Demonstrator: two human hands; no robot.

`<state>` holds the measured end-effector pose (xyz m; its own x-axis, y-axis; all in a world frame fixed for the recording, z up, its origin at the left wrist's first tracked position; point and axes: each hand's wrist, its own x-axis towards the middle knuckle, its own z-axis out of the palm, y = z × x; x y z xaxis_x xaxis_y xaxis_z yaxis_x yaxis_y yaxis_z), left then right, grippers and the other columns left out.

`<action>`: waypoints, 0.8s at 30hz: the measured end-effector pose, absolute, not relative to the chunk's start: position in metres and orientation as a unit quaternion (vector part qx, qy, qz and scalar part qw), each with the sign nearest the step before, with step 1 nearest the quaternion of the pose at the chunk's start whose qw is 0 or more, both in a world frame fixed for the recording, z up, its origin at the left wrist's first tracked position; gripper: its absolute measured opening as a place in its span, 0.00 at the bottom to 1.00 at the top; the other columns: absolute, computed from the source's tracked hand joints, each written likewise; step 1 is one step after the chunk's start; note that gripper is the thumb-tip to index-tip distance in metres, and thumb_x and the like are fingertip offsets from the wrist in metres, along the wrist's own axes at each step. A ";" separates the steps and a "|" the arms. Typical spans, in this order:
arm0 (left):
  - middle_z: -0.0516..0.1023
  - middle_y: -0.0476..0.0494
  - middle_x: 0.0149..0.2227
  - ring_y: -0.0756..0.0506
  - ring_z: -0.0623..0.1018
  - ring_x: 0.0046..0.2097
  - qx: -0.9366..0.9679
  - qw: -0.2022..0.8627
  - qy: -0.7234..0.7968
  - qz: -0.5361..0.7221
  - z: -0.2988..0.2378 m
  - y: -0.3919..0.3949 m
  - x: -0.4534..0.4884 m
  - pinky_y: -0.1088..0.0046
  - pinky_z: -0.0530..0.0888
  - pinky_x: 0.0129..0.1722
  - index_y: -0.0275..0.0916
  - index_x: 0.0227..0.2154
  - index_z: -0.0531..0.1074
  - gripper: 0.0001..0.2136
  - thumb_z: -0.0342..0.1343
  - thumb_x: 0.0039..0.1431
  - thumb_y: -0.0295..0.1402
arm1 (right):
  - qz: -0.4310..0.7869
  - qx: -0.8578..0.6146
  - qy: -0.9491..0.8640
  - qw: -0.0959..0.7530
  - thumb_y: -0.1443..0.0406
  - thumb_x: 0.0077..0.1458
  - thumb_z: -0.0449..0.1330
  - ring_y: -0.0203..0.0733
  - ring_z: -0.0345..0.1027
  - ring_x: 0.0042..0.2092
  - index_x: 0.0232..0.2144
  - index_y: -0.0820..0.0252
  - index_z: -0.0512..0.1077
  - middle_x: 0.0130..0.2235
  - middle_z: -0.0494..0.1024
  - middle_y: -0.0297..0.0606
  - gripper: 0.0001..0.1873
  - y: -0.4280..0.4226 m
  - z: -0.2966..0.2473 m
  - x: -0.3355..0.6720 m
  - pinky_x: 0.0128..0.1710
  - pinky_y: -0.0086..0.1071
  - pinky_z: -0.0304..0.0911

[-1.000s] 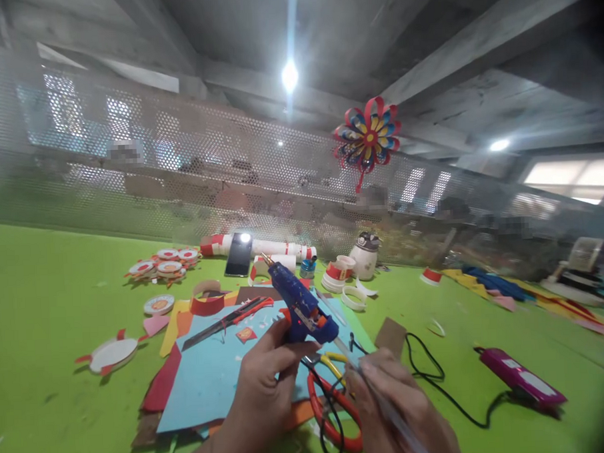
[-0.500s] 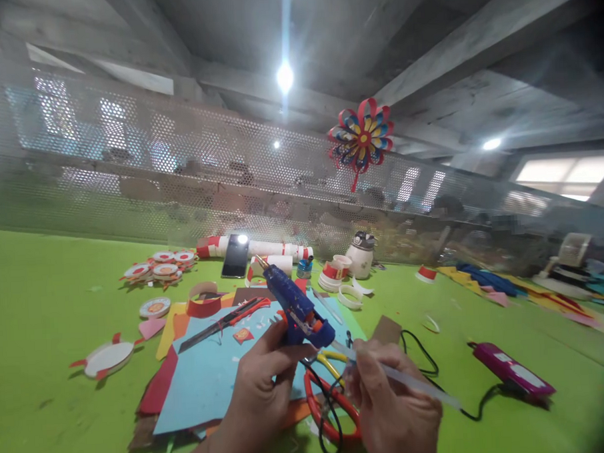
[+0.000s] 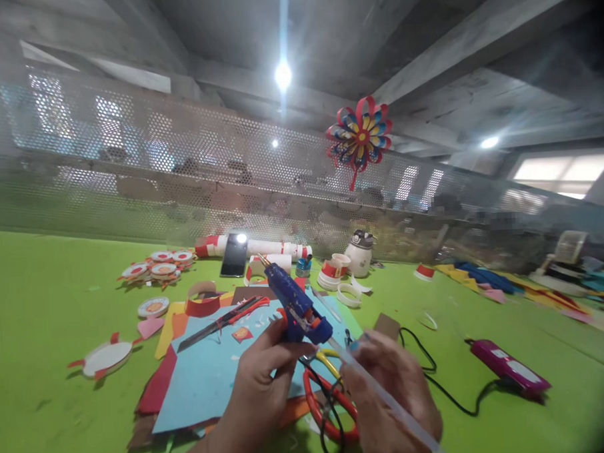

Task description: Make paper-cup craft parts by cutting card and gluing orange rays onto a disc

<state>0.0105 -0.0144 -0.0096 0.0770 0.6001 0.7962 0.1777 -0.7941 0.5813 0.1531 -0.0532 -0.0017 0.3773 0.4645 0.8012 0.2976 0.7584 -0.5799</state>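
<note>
My left hand is wrapped around the handle of a blue hot glue gun, its metal nozzle pointing up and away to the left. My right hand is closed on a long translucent glue stick. The stick's upper end reaches the back of the gun; how deep it sits inside I cannot tell. Below the hands lie red-handled scissors, a yellow-handled pair and a black cable. A light blue paper sheet spreads under the gun, with a utility knife on it.
White paper discs with red tabs lie at left. Behind the sheet are a phone, paper tubes, a blue ink bottle and a white jar. A purple power box with a cord lies right. A perforated screen borders the table.
The glue stick's upper end has come up to the gun's rear, and the stick now slants more steeply down to the right. My right hand's grip has shifted; the left hand barely moved.
</note>
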 end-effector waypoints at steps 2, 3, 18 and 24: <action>0.79 0.42 0.42 0.48 0.80 0.42 0.714 0.182 0.274 0.619 -0.010 -0.015 0.010 0.76 0.76 0.39 0.43 0.34 0.80 0.17 0.49 0.54 0.18 | -0.001 -0.349 -0.581 0.735 0.73 0.48 0.65 0.41 0.75 0.36 0.43 0.58 0.74 0.34 0.79 0.37 0.17 -0.056 0.000 0.155 0.36 0.33 0.73; 0.79 0.42 0.43 0.48 0.79 0.43 0.713 0.186 0.274 0.618 -0.010 -0.016 0.010 0.76 0.76 0.40 0.43 0.35 0.80 0.17 0.49 0.55 0.18 | -0.033 -0.345 -0.603 0.719 0.74 0.48 0.65 0.42 0.75 0.38 0.40 0.57 0.75 0.34 0.79 0.37 0.16 -0.057 0.001 0.156 0.40 0.35 0.73; 0.78 0.40 0.43 0.46 0.78 0.45 0.722 0.191 0.276 0.606 -0.016 -0.011 0.011 0.73 0.75 0.42 0.42 0.37 0.79 0.16 0.48 0.58 0.20 | -0.029 -0.365 -0.596 0.715 0.69 0.49 0.65 0.36 0.73 0.23 0.32 0.60 0.77 0.23 0.78 0.33 0.05 -0.045 -0.005 0.159 0.21 0.25 0.68; 0.79 0.39 0.42 0.45 0.79 0.44 0.721 0.188 0.282 0.605 -0.015 -0.011 0.013 0.71 0.76 0.40 0.42 0.35 0.80 0.16 0.48 0.58 0.21 | -0.032 -0.404 -0.569 0.715 0.67 0.47 0.66 0.38 0.73 0.23 0.29 0.63 0.78 0.24 0.78 0.36 0.04 -0.044 -0.006 0.161 0.21 0.27 0.69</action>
<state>0.0132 -0.0111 -0.0155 0.1095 0.6340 0.7656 0.1795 -0.7702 0.6121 0.1610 -0.0445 -0.0057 0.3504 0.4145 0.8399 0.5060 0.6708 -0.5421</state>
